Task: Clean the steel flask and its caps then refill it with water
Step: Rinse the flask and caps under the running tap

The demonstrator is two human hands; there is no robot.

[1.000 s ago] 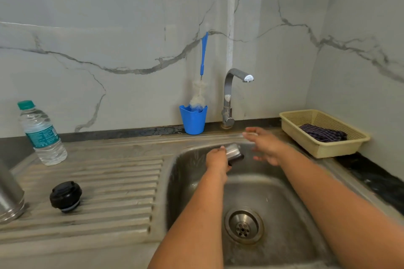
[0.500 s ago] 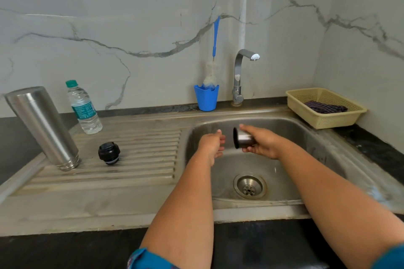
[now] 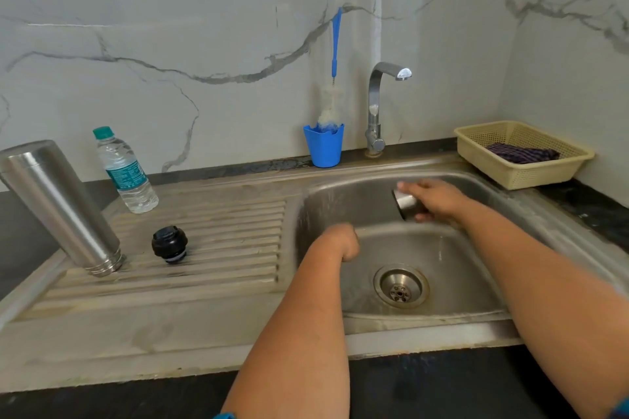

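The right hand [image 3: 439,197] holds the small steel cup-shaped cap [image 3: 406,204] over the far right part of the steel sink [image 3: 476,320]. Its grip is closed around the cap, with the fingers wrapped on the far side. The cap lies on its side, its long axis about level, and its open mouth points left and a little near, toward the left hand [image 3: 342,241]. The left hand hangs lower and nearer, over the middle of the basin, with curled fingers and nothing in it.

The tall steel flask [image 3: 59,204] stands mouth down on the ribbed drainboard at the far left, and the black round inner cap [image 3: 169,244] lies just right of it. Both are well apart from the hands, on the left hand's side. The chrome tap [image 3: 377,105] is behind the held cap; no running water shows. I judge the right hand is the one nearer to the tap for rinsing.
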